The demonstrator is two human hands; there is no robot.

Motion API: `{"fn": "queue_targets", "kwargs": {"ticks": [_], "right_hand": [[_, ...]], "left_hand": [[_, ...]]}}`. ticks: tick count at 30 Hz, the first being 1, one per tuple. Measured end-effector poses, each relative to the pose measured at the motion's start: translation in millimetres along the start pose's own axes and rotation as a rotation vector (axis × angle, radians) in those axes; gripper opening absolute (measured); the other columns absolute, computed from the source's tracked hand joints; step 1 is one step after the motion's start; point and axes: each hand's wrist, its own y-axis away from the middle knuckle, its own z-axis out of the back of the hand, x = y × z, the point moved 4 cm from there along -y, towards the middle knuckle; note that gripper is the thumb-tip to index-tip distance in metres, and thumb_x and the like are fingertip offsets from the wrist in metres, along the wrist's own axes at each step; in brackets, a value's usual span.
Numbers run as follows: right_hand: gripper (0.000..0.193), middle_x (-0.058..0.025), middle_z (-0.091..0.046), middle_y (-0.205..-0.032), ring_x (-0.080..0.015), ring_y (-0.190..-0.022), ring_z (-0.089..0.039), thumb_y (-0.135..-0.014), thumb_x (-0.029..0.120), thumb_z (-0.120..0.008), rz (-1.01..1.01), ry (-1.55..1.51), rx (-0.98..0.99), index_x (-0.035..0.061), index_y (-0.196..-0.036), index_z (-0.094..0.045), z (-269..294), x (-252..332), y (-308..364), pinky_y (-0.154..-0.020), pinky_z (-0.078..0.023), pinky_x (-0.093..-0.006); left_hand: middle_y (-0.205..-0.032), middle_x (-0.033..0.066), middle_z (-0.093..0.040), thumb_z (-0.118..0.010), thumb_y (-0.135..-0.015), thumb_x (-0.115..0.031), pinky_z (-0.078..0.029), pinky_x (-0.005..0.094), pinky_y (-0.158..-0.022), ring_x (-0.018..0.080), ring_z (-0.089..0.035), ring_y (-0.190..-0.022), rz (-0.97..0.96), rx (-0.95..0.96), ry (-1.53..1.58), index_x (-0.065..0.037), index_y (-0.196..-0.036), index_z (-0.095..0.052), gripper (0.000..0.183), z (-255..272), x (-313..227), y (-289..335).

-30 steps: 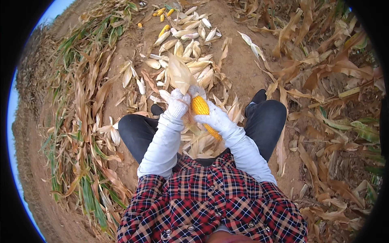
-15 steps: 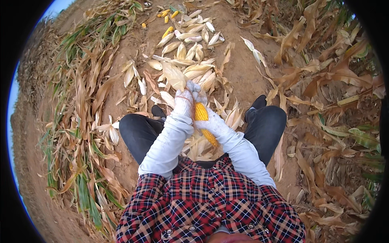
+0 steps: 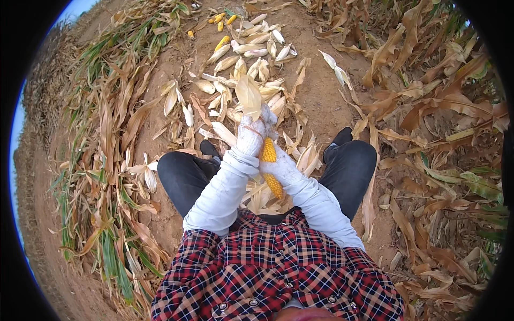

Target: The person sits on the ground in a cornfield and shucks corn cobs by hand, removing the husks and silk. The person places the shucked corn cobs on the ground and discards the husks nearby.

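Observation:
Both my hands are gloved in white and meet above the ground between my knees. A bare yellow ear of corn (image 3: 273,184) slants through my right hand (image 3: 282,169), whose fingers are wrapped round it; its lower end points back toward me. Pressed against the ear's upper part, my left hand (image 3: 249,138) is closed on the pale dry husk (image 3: 248,96), which sticks up beyond the fingers. Where the husk joins the ear is hidden by the gloves.
Ahead lies a pile of unhusked corn ears (image 3: 256,48), with several bare yellow ears (image 3: 218,18) at its far left. Loose husks (image 3: 259,197) lie beneath my hands. Dry stalks and leaves cover the left (image 3: 107,160) and right (image 3: 439,123) sides.
My hands, the ear and the husk have shifted slightly to the right. The ear now stands a little steeper, and the husk top has moved right with the left hand.

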Motion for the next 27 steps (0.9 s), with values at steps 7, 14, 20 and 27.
{"fn": "queue_targets", "kwargs": {"ticks": [7,14,20,27], "right_hand": [[0.079,-0.0077,-0.066,-0.129,-0.0215,-0.115,-0.065,-0.079,0.005,-0.079,-0.028,-0.138,-0.032,0.0012,-0.151,-0.049,3.0,-8.1,-1.1,-0.100,-0.053,-0.0332],[0.085,-0.0091,-0.063,-0.135,-0.0216,-0.119,-0.064,-0.078,0.014,-0.081,-0.032,-0.361,0.066,0.0024,-0.154,-0.045,-4.3,14.7,10.9,-0.101,-0.054,-0.0335],[0.087,-0.0104,-0.061,-0.139,-0.0239,-0.124,-0.063,-0.077,0.018,-0.078,-0.020,-0.501,0.152,0.0027,-0.155,-0.043,-19.0,35.4,17.6,-0.105,-0.054,-0.0364],[0.086,-0.0140,-0.059,-0.143,-0.0292,-0.129,-0.062,-0.078,0.022,-0.074,-0.115,-0.557,0.135,0.0037,-0.156,-0.042,-22.1,32.2,20.0,-0.109,-0.053,-0.0388]], "left_hand": [[-0.073,-0.0022,-0.054,-0.055,-0.108,-0.047,-0.046,0.0373,-0.050,0.0166,-0.050,-0.055,0.026,0.003,0.277,-0.019,-0.101,-0.061,0.029,-10.0,-21.8,2.0],[-0.069,-0.0045,-0.049,-0.058,-0.107,-0.049,-0.046,0.0397,-0.049,0.0166,-0.047,-0.052,-0.004,-0.032,0.375,-0.021,-0.094,-0.060,0.030,-17.4,-23.5,6.9],[-0.068,-0.0065,-0.046,-0.056,-0.109,-0.046,-0.042,0.0342,-0.050,0.0124,-0.043,-0.053,-0.065,-0.050,0.336,-0.022,-0.089,-0.055,0.031,-30.4,-47.9,24.9],[-0.063,-0.0073,-0.043,-0.052,-0.109,-0.051,-0.039,0.0328,-0.050,0.0139,-0.043,-0.055,-0.075,-0.043,0.416,-0.022,-0.084,-0.054,0.038,-33.9,-52.9,29.9]]}}
